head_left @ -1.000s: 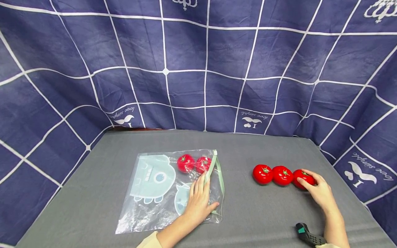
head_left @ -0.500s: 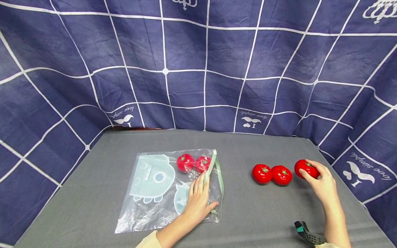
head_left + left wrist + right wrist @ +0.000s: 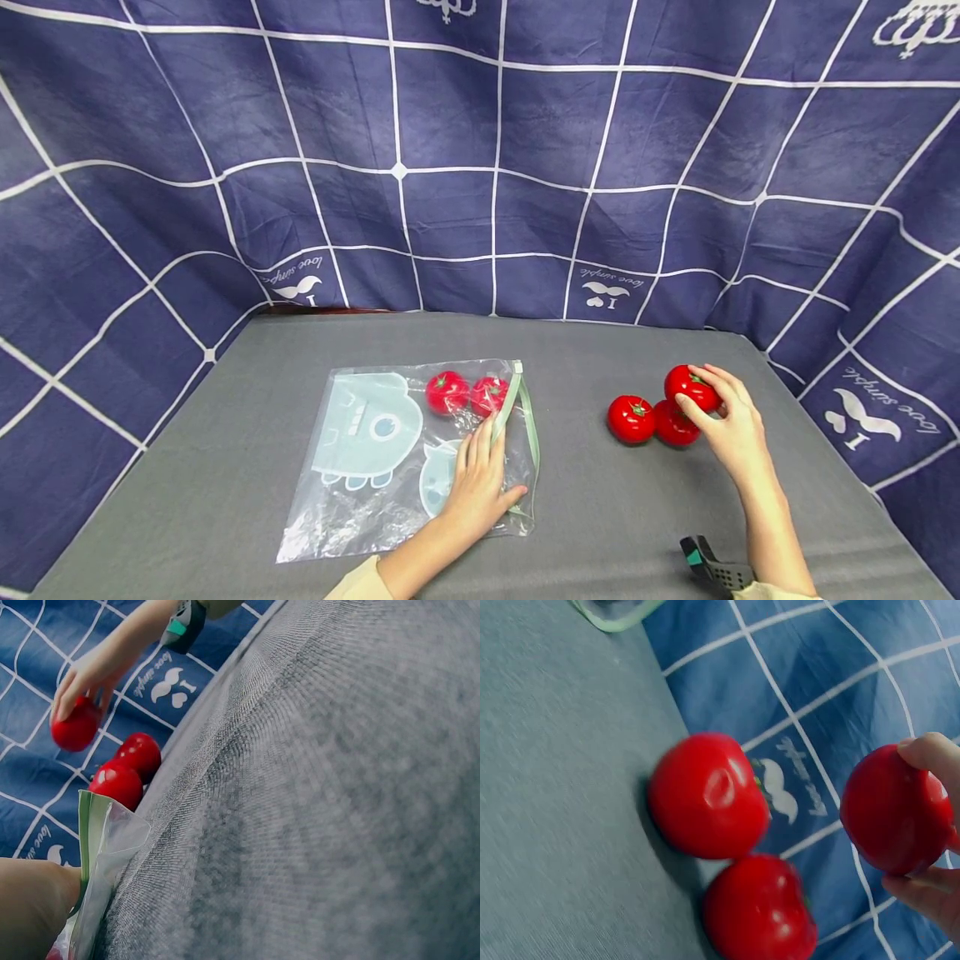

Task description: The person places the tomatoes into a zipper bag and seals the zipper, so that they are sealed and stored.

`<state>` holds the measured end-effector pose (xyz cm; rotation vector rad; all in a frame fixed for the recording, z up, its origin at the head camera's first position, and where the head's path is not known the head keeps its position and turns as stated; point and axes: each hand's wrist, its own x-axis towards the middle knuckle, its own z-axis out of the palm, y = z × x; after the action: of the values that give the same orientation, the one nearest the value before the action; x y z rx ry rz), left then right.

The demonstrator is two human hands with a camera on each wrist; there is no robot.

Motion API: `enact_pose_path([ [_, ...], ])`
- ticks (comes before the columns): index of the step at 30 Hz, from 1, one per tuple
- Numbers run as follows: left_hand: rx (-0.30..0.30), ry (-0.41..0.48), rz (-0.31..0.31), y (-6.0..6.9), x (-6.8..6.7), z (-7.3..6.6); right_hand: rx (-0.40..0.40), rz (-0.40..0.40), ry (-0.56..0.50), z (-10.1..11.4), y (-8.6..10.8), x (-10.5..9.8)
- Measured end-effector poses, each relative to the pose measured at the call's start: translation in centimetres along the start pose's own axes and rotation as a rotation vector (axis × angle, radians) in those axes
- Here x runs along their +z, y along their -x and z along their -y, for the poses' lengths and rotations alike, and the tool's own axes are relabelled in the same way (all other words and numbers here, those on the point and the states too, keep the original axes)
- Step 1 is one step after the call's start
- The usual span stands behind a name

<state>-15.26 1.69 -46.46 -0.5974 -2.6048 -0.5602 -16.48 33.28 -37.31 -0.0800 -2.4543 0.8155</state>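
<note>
Stem side up, a tomato (image 3: pixel 682 387) hangs in the pinching right-hand grip (image 3: pixel 738 423) above the tabletop (image 3: pixel 585 517), near two others (image 3: pixel 631 419); toward 9 o'clock, the outstretched left-hand grip (image 3: pixel 480 483) rests on a clear bag (image 3: pixel 348 521), mouth facing 3 o'clock, zip (image 3: pixel 507 404) running 12 to 6.

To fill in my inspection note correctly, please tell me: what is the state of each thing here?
Clear bag: lying on the table, mouth open.
Bagged tomatoes: two, inside, side by side.
Loose tomatoes: two, on the table, side by side.
Held tomato: off the table.
Left hand: fingers extended, resting on the bag.
Right hand: gripping the held tomato.
</note>
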Motion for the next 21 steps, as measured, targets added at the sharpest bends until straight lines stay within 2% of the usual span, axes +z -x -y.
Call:
enact_pose_path([
  [7,-0.003,-0.015,0.004,-0.1,-0.1,0.0,-0.068,0.033,-0.024,1.7,0.1,1.3],
  [21,-0.002,0.002,0.009,-0.1,-0.1,-0.1,-0.118,0.122,-0.091,4.1,1.1,3.8],
])
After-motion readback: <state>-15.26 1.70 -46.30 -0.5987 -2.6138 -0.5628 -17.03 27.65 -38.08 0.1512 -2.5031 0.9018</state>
